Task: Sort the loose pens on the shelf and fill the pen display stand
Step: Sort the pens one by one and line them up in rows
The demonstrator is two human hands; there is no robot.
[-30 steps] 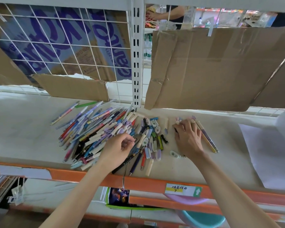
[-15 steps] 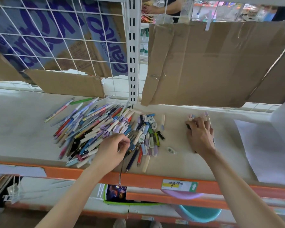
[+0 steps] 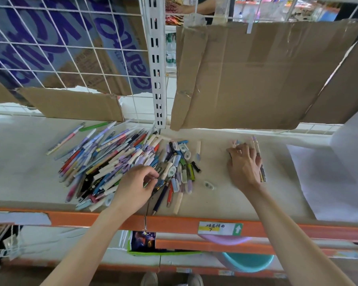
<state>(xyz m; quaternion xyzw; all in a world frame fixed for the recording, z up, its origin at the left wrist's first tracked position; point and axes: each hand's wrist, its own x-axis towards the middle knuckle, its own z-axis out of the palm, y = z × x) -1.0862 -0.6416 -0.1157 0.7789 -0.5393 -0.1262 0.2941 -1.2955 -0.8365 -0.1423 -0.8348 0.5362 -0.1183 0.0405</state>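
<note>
Pen pile (image 3: 120, 162) mid-left on shelf (image 3: 19, 162), long axes mostly lower-left to upper-right. Left hand (image 3: 135, 187) pinches a pen there. Right hand (image 3: 244, 166) lies flat, fingers spread, on a small pen row (image 3: 258, 157) running near-vertical.

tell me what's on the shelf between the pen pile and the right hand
Mostly bare shelf; one small white oval piece lies alone between pile and right hand, head view.

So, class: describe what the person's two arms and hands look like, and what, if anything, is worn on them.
Both forearms are bare right down to the bottom edge of the picture: no sleeves, gloves, watch or bracelet show. The left hand and right hand are bare too, and no ring can be made out. Nails look short and unpainted, though the view is too small to be sure.
</note>
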